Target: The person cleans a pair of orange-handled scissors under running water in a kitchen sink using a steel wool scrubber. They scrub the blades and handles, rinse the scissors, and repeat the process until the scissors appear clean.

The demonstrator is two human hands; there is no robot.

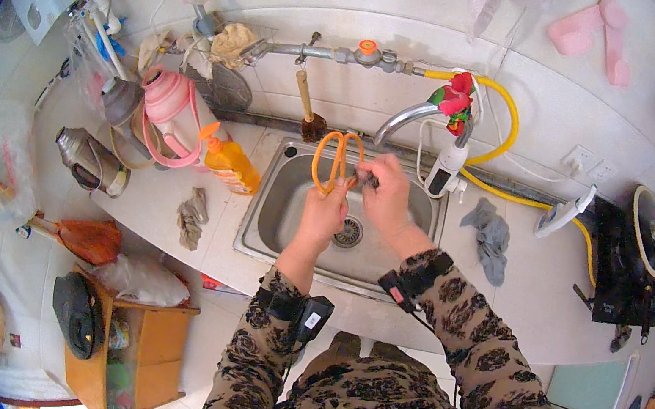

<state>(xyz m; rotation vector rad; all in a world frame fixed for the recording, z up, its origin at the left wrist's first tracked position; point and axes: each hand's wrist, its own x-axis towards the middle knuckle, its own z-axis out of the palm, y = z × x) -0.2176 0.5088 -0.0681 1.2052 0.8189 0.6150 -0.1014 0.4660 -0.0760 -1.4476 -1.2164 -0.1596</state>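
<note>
Over a stainless steel sink (pixel 251 208), my left hand (pixel 325 214) grips a pair of scissors with large orange loop handles (pixel 338 164). The loops point up and away from me. Close beside it, my right hand (pixel 387 191) is closed around a small dark wad (pixel 369 179) by the scissors' pivot; blur and fingers hide what it is. The blades are mostly hidden behind my hands. A curved metal faucet (pixel 404 119) reaches over the sink's back edge, and the round drain (pixel 348 232) shows below my hands.
Left of the sink stand an orange pump bottle (pixel 234 167), a pink thermos jug (pixel 174 100) and a tipped metal flask (pixel 91 162). A brown rag (pixel 192 218) lies nearby. On the right are a grey cloth (pixel 487 236), a yellow hose (pixel 513 121) and a lidded pan (pixel 649 230).
</note>
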